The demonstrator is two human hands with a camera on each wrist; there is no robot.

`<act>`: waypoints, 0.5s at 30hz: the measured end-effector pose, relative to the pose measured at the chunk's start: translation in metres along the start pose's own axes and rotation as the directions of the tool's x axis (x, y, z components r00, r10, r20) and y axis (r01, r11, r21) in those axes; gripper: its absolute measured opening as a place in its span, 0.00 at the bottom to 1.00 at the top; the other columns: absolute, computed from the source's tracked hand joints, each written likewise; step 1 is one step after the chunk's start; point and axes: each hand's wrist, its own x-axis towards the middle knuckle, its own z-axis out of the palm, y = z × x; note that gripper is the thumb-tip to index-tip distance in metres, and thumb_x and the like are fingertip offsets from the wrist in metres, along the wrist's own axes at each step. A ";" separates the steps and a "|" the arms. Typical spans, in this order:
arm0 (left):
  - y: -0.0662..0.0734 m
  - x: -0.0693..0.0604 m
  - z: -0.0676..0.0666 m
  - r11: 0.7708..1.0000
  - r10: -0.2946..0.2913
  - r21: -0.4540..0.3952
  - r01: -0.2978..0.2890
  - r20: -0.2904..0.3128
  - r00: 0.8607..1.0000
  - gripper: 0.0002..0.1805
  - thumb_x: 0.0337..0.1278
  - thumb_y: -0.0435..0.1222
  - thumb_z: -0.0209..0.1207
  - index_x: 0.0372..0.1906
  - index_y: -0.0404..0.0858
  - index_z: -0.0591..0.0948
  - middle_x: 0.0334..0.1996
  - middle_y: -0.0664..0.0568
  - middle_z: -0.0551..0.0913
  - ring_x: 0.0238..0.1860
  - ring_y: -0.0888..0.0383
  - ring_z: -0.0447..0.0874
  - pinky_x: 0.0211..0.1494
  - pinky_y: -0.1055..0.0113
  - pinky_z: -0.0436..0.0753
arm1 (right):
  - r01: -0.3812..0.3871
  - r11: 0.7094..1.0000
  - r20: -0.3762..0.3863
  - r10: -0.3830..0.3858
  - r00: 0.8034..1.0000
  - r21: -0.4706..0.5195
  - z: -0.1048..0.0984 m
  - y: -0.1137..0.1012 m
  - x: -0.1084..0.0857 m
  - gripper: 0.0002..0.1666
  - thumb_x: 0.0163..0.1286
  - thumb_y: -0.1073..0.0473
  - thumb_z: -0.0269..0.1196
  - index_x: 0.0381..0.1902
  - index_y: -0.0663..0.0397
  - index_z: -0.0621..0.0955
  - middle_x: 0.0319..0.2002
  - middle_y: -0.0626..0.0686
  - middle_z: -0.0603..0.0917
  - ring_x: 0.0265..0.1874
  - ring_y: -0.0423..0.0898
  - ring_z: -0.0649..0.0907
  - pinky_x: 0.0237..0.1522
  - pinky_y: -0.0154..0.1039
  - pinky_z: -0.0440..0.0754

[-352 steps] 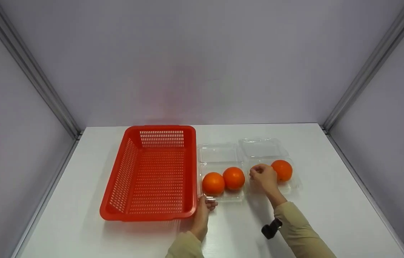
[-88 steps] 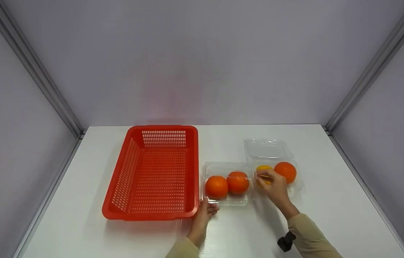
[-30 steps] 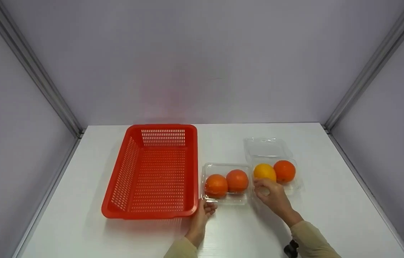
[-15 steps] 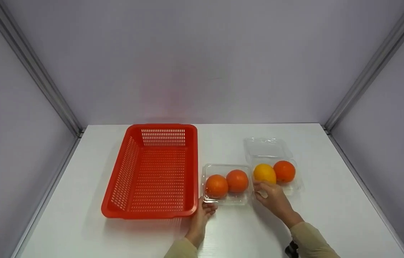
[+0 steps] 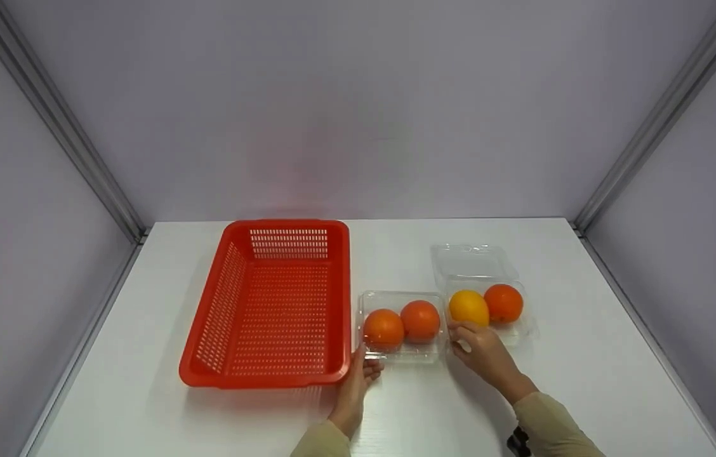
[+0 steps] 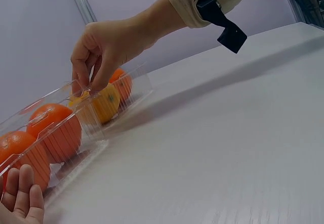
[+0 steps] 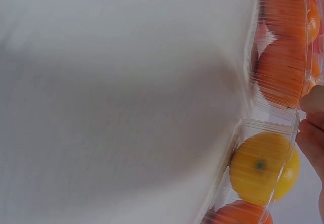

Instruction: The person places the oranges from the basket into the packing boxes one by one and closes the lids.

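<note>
A clear plastic clamshell box (image 5: pixel 423 357) with two oranges (image 5: pixel 421 321) inside stands right of the basket, its lid lying over the fruit. My left hand (image 5: pixel 351 390) holds its front left corner, thumb at the rim; the other fingers lie loosely along the front wall in the left wrist view. My right hand (image 5: pixel 490 357) pinches the box's right edge between thumb and forefinger, as the left wrist view also shows. Close behind those fingertips, a yellow orange (image 5: pixel 468 307) and a deeper orange one (image 5: pixel 503 303) sit in a second clamshell box (image 5: pixel 473 261) with its lid folded back.
A red slotted plastic basket (image 5: pixel 337 304) stands close to the left side of the first box. The two boxes are side by side on the white table (image 5: pixel 586 355). Pale walls (image 5: pixel 358 108) enclose the table at the back and sides.
The left box's lid, folded back at first, has come down over its oranges. My right hand has moved from above the yellow orange toward the front. My left hand has stayed at the corner.
</note>
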 end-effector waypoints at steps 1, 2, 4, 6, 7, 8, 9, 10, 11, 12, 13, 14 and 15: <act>0.000 0.001 0.000 1.000 0.000 0.007 0.000 -0.006 1.000 0.26 0.73 0.50 0.43 0.50 0.29 0.72 0.34 0.51 0.80 0.38 0.62 0.81 0.57 0.59 0.82 | 0.000 1.000 0.003 0.000 1.000 -0.003 0.000 0.000 0.000 0.19 0.35 0.71 0.78 0.25 0.55 0.82 0.33 0.50 0.87 0.32 0.43 0.86 0.39 0.36 0.86; 0.000 0.000 0.000 1.000 0.002 0.011 -0.002 -0.008 1.000 0.25 0.73 0.49 0.44 0.50 0.29 0.72 0.34 0.51 0.80 0.38 0.62 0.81 0.57 0.59 0.82 | 0.000 1.000 0.006 0.000 1.000 -0.008 0.000 0.000 0.000 0.19 0.35 0.71 0.78 0.25 0.55 0.82 0.33 0.50 0.87 0.32 0.43 0.86 0.38 0.36 0.86; 0.000 0.000 0.001 1.000 0.001 0.019 0.000 -0.019 1.000 0.24 0.73 0.49 0.45 0.49 0.30 0.72 0.33 0.52 0.81 0.37 0.62 0.81 0.57 0.59 0.82 | 0.004 1.000 0.007 -0.004 1.000 -0.012 0.000 0.000 -0.001 0.19 0.35 0.71 0.78 0.25 0.55 0.81 0.33 0.50 0.87 0.32 0.43 0.86 0.38 0.35 0.86; 0.000 -0.001 0.001 1.000 0.001 0.025 0.000 -0.024 1.000 0.23 0.73 0.48 0.45 0.49 0.30 0.72 0.33 0.52 0.81 0.37 0.62 0.81 0.56 0.60 0.82 | 0.010 1.000 0.005 -0.010 1.000 -0.004 0.001 0.001 -0.001 0.19 0.36 0.72 0.78 0.26 0.55 0.81 0.33 0.51 0.87 0.33 0.44 0.86 0.38 0.36 0.86; 0.001 -0.001 0.002 1.000 0.004 0.022 -0.003 -0.024 1.000 0.22 0.73 0.48 0.45 0.49 0.30 0.72 0.33 0.52 0.81 0.37 0.62 0.81 0.56 0.61 0.82 | 0.013 1.000 0.005 -0.013 1.000 0.001 0.001 0.001 -0.002 0.19 0.36 0.72 0.78 0.26 0.56 0.81 0.33 0.51 0.87 0.33 0.44 0.86 0.38 0.36 0.86; 0.001 -0.002 0.002 1.000 0.005 0.019 -0.005 -0.024 1.000 0.22 0.73 0.47 0.45 0.49 0.30 0.72 0.33 0.53 0.81 0.37 0.63 0.81 0.56 0.61 0.82 | 0.017 1.000 0.004 -0.017 1.000 0.007 0.001 0.001 -0.002 0.19 0.36 0.72 0.78 0.26 0.56 0.81 0.33 0.51 0.87 0.33 0.44 0.86 0.38 0.36 0.86; 0.001 -0.002 0.002 1.000 0.005 0.016 -0.005 -0.027 1.000 0.22 0.73 0.47 0.45 0.49 0.30 0.72 0.33 0.53 0.81 0.37 0.63 0.80 0.55 0.61 0.82 | 0.020 1.000 0.003 -0.020 1.000 0.012 0.001 0.001 -0.002 0.19 0.36 0.72 0.78 0.26 0.56 0.81 0.33 0.52 0.87 0.33 0.44 0.86 0.38 0.36 0.86; 0.001 -0.002 0.002 1.000 0.009 0.010 -0.009 -0.026 1.000 0.21 0.73 0.47 0.45 0.48 0.30 0.72 0.33 0.53 0.81 0.36 0.63 0.80 0.54 0.62 0.83 | 0.023 1.000 0.003 -0.023 1.000 0.014 0.001 0.002 -0.002 0.19 0.37 0.72 0.78 0.27 0.56 0.81 0.33 0.52 0.87 0.33 0.44 0.86 0.38 0.36 0.86; 0.002 -0.003 0.002 1.000 0.013 0.007 -0.013 -0.025 1.000 0.21 0.73 0.47 0.45 0.48 0.30 0.72 0.33 0.53 0.81 0.36 0.63 0.80 0.54 0.62 0.83 | 0.027 0.999 0.002 -0.027 1.000 0.018 0.001 0.002 -0.002 0.19 0.37 0.73 0.78 0.27 0.57 0.81 0.33 0.52 0.87 0.33 0.44 0.86 0.38 0.36 0.86; 0.002 -0.003 0.002 1.000 0.017 0.003 -0.017 -0.026 1.000 0.21 0.73 0.46 0.45 0.48 0.30 0.72 0.33 0.53 0.81 0.36 0.64 0.80 0.53 0.63 0.83 | 0.031 0.999 0.001 -0.031 1.000 0.017 0.001 0.002 -0.002 0.19 0.37 0.73 0.78 0.27 0.56 0.81 0.33 0.51 0.87 0.33 0.44 0.86 0.38 0.36 0.86; 0.001 -0.003 0.002 1.000 0.023 -0.003 -0.024 -0.027 0.999 0.20 0.73 0.46 0.45 0.48 0.30 0.72 0.32 0.53 0.81 0.35 0.64 0.80 0.52 0.64 0.83 | 0.036 0.999 -0.003 -0.036 0.999 0.020 0.001 0.002 -0.002 0.19 0.36 0.74 0.77 0.27 0.57 0.81 0.33 0.52 0.87 0.33 0.44 0.86 0.38 0.35 0.85; 0.001 -0.003 0.002 1.000 0.027 -0.006 -0.027 -0.028 0.999 0.20 0.73 0.46 0.45 0.47 0.31 0.72 0.32 0.53 0.81 0.35 0.64 0.80 0.50 0.65 0.83 | 0.043 0.999 -0.009 -0.042 0.999 0.022 0.001 0.002 -0.002 0.20 0.36 0.75 0.77 0.27 0.57 0.81 0.33 0.52 0.87 0.33 0.44 0.86 0.38 0.35 0.85; 0.001 -0.003 0.003 0.999 0.031 -0.006 -0.031 -0.030 0.999 0.20 0.72 0.46 0.46 0.47 0.31 0.73 0.31 0.54 0.81 0.34 0.64 0.80 0.49 0.66 0.83 | 0.050 0.998 -0.016 -0.049 0.999 0.025 0.001 0.002 -0.002 0.20 0.35 0.76 0.76 0.26 0.57 0.81 0.33 0.52 0.87 0.33 0.44 0.86 0.38 0.35 0.85</act>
